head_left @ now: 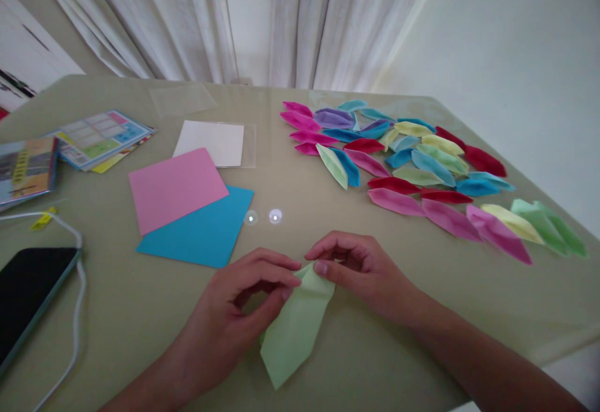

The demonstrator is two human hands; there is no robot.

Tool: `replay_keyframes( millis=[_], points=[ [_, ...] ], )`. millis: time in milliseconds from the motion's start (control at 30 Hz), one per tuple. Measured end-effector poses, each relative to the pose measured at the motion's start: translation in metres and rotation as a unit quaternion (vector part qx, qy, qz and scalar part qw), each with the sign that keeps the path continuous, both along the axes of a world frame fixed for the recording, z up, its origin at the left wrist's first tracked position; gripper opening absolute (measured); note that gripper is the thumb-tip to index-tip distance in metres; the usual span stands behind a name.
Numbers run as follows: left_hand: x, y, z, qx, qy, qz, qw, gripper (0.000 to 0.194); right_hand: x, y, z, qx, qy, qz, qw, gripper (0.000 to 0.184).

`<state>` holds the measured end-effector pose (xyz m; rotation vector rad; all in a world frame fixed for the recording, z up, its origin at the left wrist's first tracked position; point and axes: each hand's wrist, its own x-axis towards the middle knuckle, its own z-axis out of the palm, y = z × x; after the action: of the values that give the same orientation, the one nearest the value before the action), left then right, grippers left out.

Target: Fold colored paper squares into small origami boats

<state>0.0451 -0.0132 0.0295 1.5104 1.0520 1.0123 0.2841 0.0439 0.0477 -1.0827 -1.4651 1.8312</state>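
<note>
A light green sheet of folded paper (300,327) is held just above the table, its pointed end toward me. My left hand (248,302) pinches its upper left edge between thumb and fingers. At the top corner my right hand (351,268) grips the paper, thumb on the near side. The fingers partly cover the upper folds. Beyond my hands lie a pink paper square (178,187) and a blue paper square (201,227), the pink one overlapping the blue. Many folded, pointed paper pieces (398,202) in several colours spread over the right side.
White paper (210,143) rests on a clear sleeve behind the pink square. Booklets (105,140) lie at the far left. A phone (32,299) and a white cable (79,299) are at the left edge. Curtains (300,24) hang behind the table.
</note>
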Motion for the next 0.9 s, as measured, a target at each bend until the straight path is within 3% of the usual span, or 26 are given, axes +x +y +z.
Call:
replay_keyframes(
  millis=[67,167,333,600,900],
  points=[
    [0.0014,-0.0009,-0.0016,-0.084,-0.041,-0.015,0.996,0.01,0.0,-0.0001,0.0011,0.002,0.003,0.002,1.0,0.02],
    [0.0038,-0.0017,-0.0031,-0.15,-0.079,-0.043,0.985,0.008,0.0,-0.0003,0.0033,-0.009,0.01,0.007,1.0,0.019],
    [0.0057,-0.0007,-0.0015,-0.173,-0.113,-0.053,0.977,0.009,0.0017,-0.0012,0.0058,-0.044,0.041,0.053,0.997,0.026],
    [0.0054,0.0031,-0.0022,-0.22,-0.148,-0.032,0.964,0.01,0.0048,-0.0025,0.0014,-0.025,0.101,0.101,0.989,0.043],
    [0.0061,-0.0001,0.0057,-0.219,-0.158,-0.066,0.961,0.011,0.0045,-0.0045,0.0018,-0.032,0.129,0.08,0.988,0.022]
  ],
)
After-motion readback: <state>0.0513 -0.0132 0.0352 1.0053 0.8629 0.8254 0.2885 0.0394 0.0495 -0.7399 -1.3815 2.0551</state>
